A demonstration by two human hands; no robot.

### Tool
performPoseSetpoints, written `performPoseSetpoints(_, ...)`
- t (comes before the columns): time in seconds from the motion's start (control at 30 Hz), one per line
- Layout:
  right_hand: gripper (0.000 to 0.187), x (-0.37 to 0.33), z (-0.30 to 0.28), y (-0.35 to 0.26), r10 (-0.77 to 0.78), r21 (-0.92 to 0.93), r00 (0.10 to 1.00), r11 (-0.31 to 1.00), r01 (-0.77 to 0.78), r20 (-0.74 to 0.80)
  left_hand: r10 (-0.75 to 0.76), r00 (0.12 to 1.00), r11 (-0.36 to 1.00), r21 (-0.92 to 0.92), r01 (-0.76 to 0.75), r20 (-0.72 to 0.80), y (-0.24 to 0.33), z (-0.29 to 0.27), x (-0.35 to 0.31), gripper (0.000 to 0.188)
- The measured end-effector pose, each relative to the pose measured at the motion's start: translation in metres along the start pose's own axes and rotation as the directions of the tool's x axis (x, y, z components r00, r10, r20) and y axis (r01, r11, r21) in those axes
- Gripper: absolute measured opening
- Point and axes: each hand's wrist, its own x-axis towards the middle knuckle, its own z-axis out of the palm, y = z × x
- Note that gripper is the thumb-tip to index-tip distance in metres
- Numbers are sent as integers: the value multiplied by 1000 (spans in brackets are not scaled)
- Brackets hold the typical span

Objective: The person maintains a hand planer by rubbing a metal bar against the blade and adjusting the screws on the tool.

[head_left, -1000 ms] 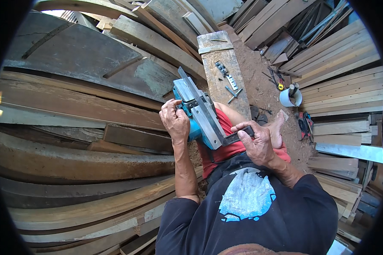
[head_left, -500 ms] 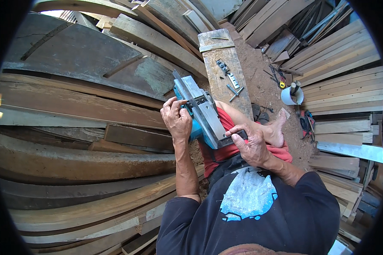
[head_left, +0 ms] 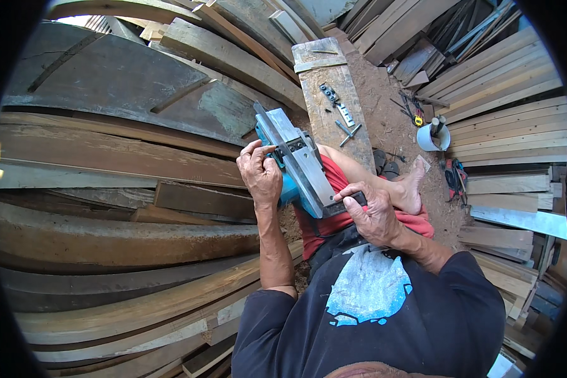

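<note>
An upturned teal electric hand planer (head_left: pixel 316 173) rests over my lap, its silver sole facing up. Along the sole lies the long thin steel blade of a try square (head_left: pixel 290 157). My right hand (head_left: pixel 375 215) grips the square's dark stock at the near end, thumb and fingers pinched on it. My left hand (head_left: pixel 261 175) holds the planer's left side, fingers curled with the fingertips by the cutter opening in mid-sole. The planer's underside and part of the left fingers are hidden.
A narrow wooden plank bench (head_left: pixel 327 74) ahead carries a black block with holes (head_left: pixel 328 93), a silver piece (head_left: pixel 345 114) and a T-handle wrench (head_left: pixel 348 134). Stacked boards (head_left: pixel 126 233) crowd the left. A white bucket (head_left: pixel 431 140) and a yellow tape measure (head_left: pixel 418 120) sit right.
</note>
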Motion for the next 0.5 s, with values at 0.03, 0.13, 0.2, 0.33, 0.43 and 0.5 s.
performPoseSetpoints(0.03, 14, 0, 0, -1, 1, 2, 1000, 1000, -1, 0, -1, 1000, 1000, 2, 1, 1, 0, 0, 0, 34)
performPoseSetpoints(0.13, 14, 0, 0, -3, 42, 16, 999, 999, -42, 7, 2, 1000, 1000, -2, -2, -2, -2, 0, -1, 34)
performPoseSetpoints(0.2, 14, 0, 0, -2, 39, 17, 999, 999, -39, 7, 2, 1000, 1000, -12, -2, -1, -4, 0, -1, 34)
performPoseSetpoints(0.33, 14, 0, 0, 1, 2, -3, 1000, 1000, -2, 9, 12, 1000, 1000, -14, -12, 6, -4, -1, 0, 34)
performPoseSetpoints(0.43, 14, 0, 0, 1, -19, 4, 1000, 1000, 19, 0, 36, 999, 999, -25, -36, 11, -3, -2, 1, 34)
performPoseSetpoints(0.5, 14, -1, 0, -2, 22, 7, 1000, 1000, -22, 2, 45, 999, 999, -24, -45, 22, -1, -2, 1, 32)
